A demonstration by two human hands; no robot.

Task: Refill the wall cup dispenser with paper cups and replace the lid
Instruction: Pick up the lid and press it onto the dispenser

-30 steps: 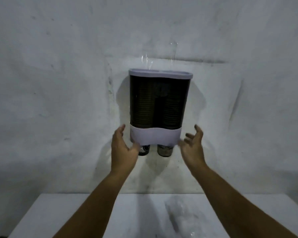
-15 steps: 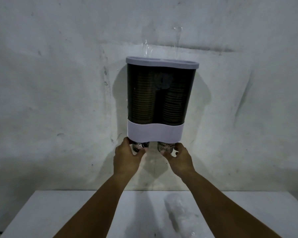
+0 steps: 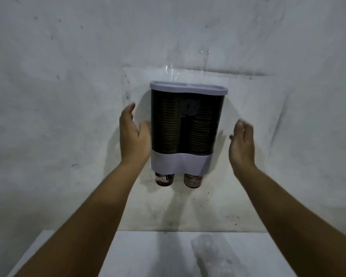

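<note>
Left hand (image 3: 135,134): open, palm inward, thumb just beside the left wall of the dispenser (image 3: 185,126); contact cannot be confirmed. Dispenser: wall-mounted, long axis vertical, two stacks of paper cups (image 3: 202,132) inside, cup bases protruding below, lid (image 3: 188,89) seated on top. Right hand (image 3: 242,144): open, blurred, clearly apart from the right wall. Judgement: the lid lies above both hands; the left grip is nearer, empty. Table (image 3: 148,254) below carries a clear wrapper (image 3: 210,254).

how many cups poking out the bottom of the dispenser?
2. One cup hangs below the dispenser's left chute, the other cup below the right chute. More are stacked inside the dark body above; those can't be counted.
</note>
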